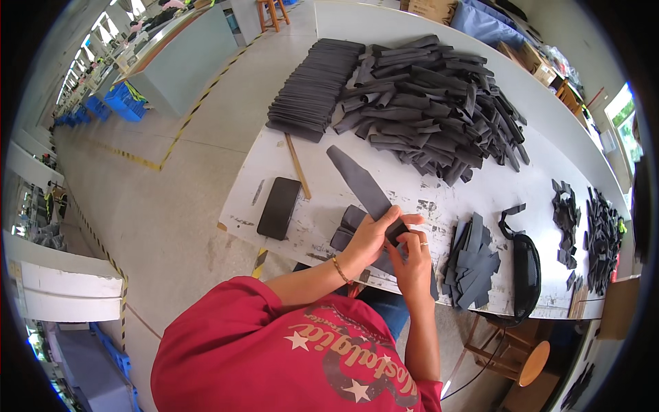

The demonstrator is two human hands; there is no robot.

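Note:
Near the table's front edge, my left hand [371, 239] is closed on a long dark grey fabric strip [358, 180], its free end pointing away and to the left. My right hand [414, 264] pinches the strip's near end beside the left fingers, where the cloth looks darker, perhaps folded. More dark cloth hangs below the hands, partly hidden by them. Left of my left hand lies a small folded dark fabric piece [349, 223]. To the right of my right hand is a loose stack of flat dark strips [472, 264].
A black phone [279, 208] and a thin wooden stick [297, 165] lie at left on the white table [237, 185]. Behind are a neat row of folded strips [312, 86] and a large heap of rolled ones [432, 103]. At right are a black mesh-like object [526, 278] and a wooden stool [533, 364].

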